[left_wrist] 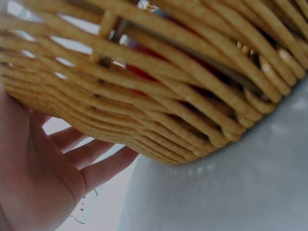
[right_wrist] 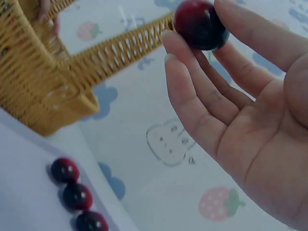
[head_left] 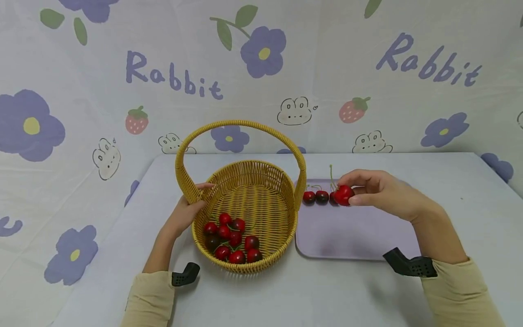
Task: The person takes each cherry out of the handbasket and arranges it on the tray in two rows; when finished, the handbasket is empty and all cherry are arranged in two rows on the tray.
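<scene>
My right hand [head_left: 386, 193] pinches a red cherry [head_left: 343, 195] between thumb and fingertips, its stem pointing up, above the back of the lilac tray [head_left: 351, 234]. In the right wrist view the held cherry [right_wrist: 201, 25] looks dark underneath. Below it, several cherries [head_left: 322, 196] lie in a row along the tray's far edge; the held one partly covers the nearest. At the foot of its handle, the yellow woven basket [head_left: 261, 200] is gripped at the rim by my left hand [head_left: 184, 215]. More dark red cherries [head_left: 236, 238] are heaped in the basket's near left part.
Over the basket arches its tall handle [head_left: 241, 122]. The basket stands left of the tray, close against its edge, on a white-covered table [head_left: 310, 290]. A printed cloth [head_left: 318, 68] with flowers and rabbits hangs behind.
</scene>
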Tool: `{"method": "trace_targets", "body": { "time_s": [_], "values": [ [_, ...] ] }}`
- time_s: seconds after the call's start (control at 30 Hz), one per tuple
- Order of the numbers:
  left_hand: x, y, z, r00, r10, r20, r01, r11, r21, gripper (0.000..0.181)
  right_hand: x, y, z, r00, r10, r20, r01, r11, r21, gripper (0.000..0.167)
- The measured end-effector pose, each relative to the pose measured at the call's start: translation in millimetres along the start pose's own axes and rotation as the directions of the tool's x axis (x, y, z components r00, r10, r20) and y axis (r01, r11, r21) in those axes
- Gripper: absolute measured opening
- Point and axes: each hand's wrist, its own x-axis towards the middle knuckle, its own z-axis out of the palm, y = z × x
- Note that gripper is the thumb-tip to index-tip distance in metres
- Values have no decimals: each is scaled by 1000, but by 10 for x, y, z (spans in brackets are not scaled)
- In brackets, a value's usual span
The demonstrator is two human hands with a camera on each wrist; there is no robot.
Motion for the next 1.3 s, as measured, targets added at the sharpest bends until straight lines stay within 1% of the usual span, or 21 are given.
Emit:
{"method": "trace_targets", "body": {
  "time_s": [0.07,0.13,0.27,0.33,0.4,0.53,0.6,0.7,0.77,0.87,1.0,1.1,1.3],
  "values": [
    [1,-5,1,1000,-3,2,3,1000,0,44,-24,82,-57,996,45,-71,-46,999,-10,28],
    [2,-9,1,1000,-3,3,3,1000,-1,44,-29,159,-94,985,114,-133,-118,993,-24,31],
    [1,-12,1,1000,-5,2,5,1000,-10,44,3,287,-131,939,260,-224,-274,961,-31,45],
    [-2,-12,0,1000,-6,2,6,1000,-12,44,26,346,-146,923,294,-250,-307,951,-15,50],
    [-3,-14,-1,1000,-5,3,5,1000,-13,44,42,406,-160,918,297,-262,-302,953,25,53],
    [3,-21,-2,1000,-4,6,4,1000,-15,44,51,525,-192,918,285,-276,-255,957,142,51],
    [6,-23,-3,1000,-7,6,7,1000,-19,44,56,587,-209,915,290,-280,-240,950,199,50],
    [4,-22,-4,1000,-14,6,15,1000,-22,44,63,688,-235,906,311,-286,-249,940,233,50],
    [4,-23,-4,1000,-18,8,19,1000,-24,44,69,759,-246,899,325,-294,-263,937,229,52],
    [7,-28,-2,1000,-16,9,16,1000,-25,44,74,851,-258,889,335,-312,-284,938,198,55],
    [13,-34,-1,1000,-8,8,8,1000,-24,44,73,912,-243,874,343,-344,-317,939,130,56],
    [12,-35,-2,1000,-5,6,5,1000,-22,44,79,935,-223,866,350,-356,-335,936,106,55],
    [16,-33,-3,1000,-10,4,10,1000,-24,44,104,990,-205,862,363,-355,-349,931,105,53]
  ]
}}
